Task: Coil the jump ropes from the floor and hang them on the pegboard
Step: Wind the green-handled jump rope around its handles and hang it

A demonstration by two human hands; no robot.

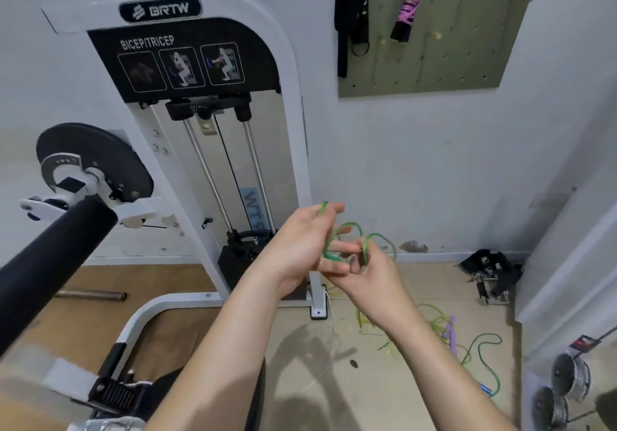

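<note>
Left hand (300, 240) was raised with green jump rope (350, 223) looped round its fingers, one strand pinched near the thumb. Right hand (374, 273) was just beside it, fingers curled and pinching a loop. The rope's tail lay on the floor (384, 380), lower right, near a yellow rope (434, 317) with a purple handle (451, 330). Pegboard (467, 57) was on the wall above, with a pink coiled rope (409, 6) and black straps (350, 13) hanging on it. Bicep/tricep machine (187, 63) stood to the left.
</note>
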